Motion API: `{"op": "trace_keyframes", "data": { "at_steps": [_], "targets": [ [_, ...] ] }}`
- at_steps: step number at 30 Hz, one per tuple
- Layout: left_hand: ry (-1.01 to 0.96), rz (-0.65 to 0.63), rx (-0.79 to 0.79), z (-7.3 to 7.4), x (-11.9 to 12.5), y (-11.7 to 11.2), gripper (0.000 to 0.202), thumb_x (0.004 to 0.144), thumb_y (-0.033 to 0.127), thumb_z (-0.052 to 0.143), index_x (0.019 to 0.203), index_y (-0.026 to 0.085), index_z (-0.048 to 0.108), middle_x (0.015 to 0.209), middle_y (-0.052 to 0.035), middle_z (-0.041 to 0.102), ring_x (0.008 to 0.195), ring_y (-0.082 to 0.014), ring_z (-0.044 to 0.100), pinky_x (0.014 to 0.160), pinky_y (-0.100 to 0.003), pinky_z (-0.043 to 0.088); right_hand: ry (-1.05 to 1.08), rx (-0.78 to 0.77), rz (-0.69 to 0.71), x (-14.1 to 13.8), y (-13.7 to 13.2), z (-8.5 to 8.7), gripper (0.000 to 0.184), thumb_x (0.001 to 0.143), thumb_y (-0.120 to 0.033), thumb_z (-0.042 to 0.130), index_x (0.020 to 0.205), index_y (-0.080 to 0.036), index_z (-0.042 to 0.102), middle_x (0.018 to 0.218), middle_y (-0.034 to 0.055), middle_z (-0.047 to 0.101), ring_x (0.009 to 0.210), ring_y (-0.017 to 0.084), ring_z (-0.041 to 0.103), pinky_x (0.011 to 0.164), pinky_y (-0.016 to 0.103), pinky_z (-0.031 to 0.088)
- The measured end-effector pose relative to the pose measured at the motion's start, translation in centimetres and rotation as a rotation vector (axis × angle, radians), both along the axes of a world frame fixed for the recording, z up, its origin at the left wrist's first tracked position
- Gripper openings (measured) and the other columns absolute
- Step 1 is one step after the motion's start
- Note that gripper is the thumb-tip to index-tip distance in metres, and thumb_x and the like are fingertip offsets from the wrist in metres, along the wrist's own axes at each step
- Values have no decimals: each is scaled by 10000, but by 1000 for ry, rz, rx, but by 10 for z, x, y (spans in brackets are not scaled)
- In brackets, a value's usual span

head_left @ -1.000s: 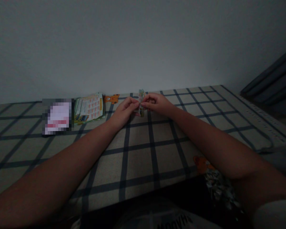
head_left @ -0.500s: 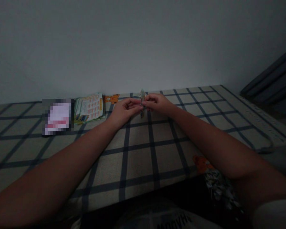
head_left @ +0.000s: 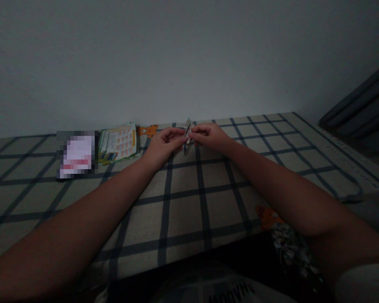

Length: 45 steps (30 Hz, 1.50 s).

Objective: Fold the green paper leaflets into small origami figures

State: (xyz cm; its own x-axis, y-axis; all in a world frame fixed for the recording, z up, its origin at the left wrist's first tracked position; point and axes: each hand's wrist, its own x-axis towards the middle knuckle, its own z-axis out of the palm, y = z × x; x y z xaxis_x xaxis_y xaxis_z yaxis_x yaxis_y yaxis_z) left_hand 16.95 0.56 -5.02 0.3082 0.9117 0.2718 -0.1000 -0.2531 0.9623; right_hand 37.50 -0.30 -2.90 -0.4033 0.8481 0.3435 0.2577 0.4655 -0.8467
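Between my two hands, just above the checked cloth, is a small folded paper (head_left: 188, 125) with printed patterns. My left hand (head_left: 164, 145) pinches it from the left with thumb and fingers. From the other side my right hand (head_left: 210, 135) grips its right edge, thumb and forefinger pressed together. The paper stands roughly upright and tilts a little, its lower tip showing below the fingertips. Some of its folds are hidden behind the fingers.
A stack of printed sheets (head_left: 121, 143) lies left of my hands, beside a pixelated phone-like object (head_left: 77, 155). The checked cloth (head_left: 183, 210) covers the table up to the wall (head_left: 189, 59). Small folded paper pieces (head_left: 290, 248) gather below my right forearm. Dark fabric (head_left: 363, 101) hangs at right.
The folded paper has turned, from nearly edge-on to a slant that shows more of its printed face. Both hands have shifted only slightly.
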Motion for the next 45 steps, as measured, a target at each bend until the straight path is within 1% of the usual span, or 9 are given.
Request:
{"op": "trace_keyframes", "data": {
  "at_steps": [3, 7, 14, 21, 26, 30, 34, 39, 45],
  "targets": [
    [-15, 8, -32, 3, 0, -2, 482, 651, 459, 913, 989, 169, 729, 1032, -82, 780, 848, -179, 722, 743, -289, 584, -41, 43, -32, 2, 0, 0, 455, 879, -563, 637, 909, -117, 725, 727, 26, 652, 681, 129, 572, 652, 259, 435],
    [15, 32, -53, 4, 0, -4, 466, 654, 443, 905, 994, 170, 740, 1016, -80, 780, 814, -170, 713, 734, -291, 588, -99, 72, -41, 4, 1, -1, 452, 912, -546, 602, 912, -117, 745, 705, 24, 644, 689, 131, 567, 644, 258, 417],
    [0, -14, -66, -4, -1, 2, 554, 620, 394, 932, 1088, 176, 731, 941, -66, 792, 830, -193, 749, 833, -344, 614, 52, -42, 47, 0, 6, -8, 331, 836, -433, 699, 972, -132, 679, 879, 48, 686, 749, 126, 609, 702, 266, 504],
    [-13, -6, -78, -4, -1, 3, 582, 607, 396, 942, 1092, 179, 705, 955, -72, 791, 899, -225, 765, 920, -401, 609, 95, -101, 63, -3, 6, -10, 319, 787, -329, 747, 1037, -155, 652, 911, 45, 702, 824, 143, 651, 728, 260, 530],
    [-42, 3, -101, -2, 0, 0, 522, 628, 405, 929, 1038, 179, 699, 985, -72, 777, 874, -204, 756, 877, -374, 622, 112, -167, 19, -6, 2, -5, 161, 804, -267, 701, 909, -159, 647, 805, 15, 690, 721, 121, 634, 666, 240, 513],
    [-51, 13, -113, 0, 1, -1, 475, 638, 435, 923, 969, 180, 697, 1035, -78, 762, 874, -205, 744, 827, -372, 638, 90, -190, -41, -8, -2, 0, 105, 813, -234, 693, 866, -154, 651, 753, 7, 680, 668, 112, 618, 619, 225, 498],
    [-55, -2, -130, -1, 1, 0, 489, 613, 428, 948, 958, 179, 708, 995, -74, 765, 830, -185, 738, 818, -352, 635, 99, -226, -53, -10, -4, 0, 91, 834, -232, 680, 848, -167, 618, 724, 1, 666, 638, 110, 608, 578, 218, 499],
    [-19, -35, -113, -4, 0, 3, 518, 589, 413, 965, 981, 173, 725, 956, -70, 779, 814, -177, 741, 837, -339, 622, 67, -218, -51, -13, -7, -4, 122, 851, -237, 669, 918, -181, 584, 678, -30, 618, 609, 104, 577, 553, 214, 483],
    [-37, -24, -134, -1, 1, 0, 524, 568, 407, 970, 957, 166, 714, 922, -54, 772, 765, -148, 720, 795, -313, 614, 45, -208, -95, -15, -9, -1, 143, 863, -222, 667, 835, -188, 531, 664, -23, 613, 582, 106, 567, 542, 235, 474]
  ]
}}
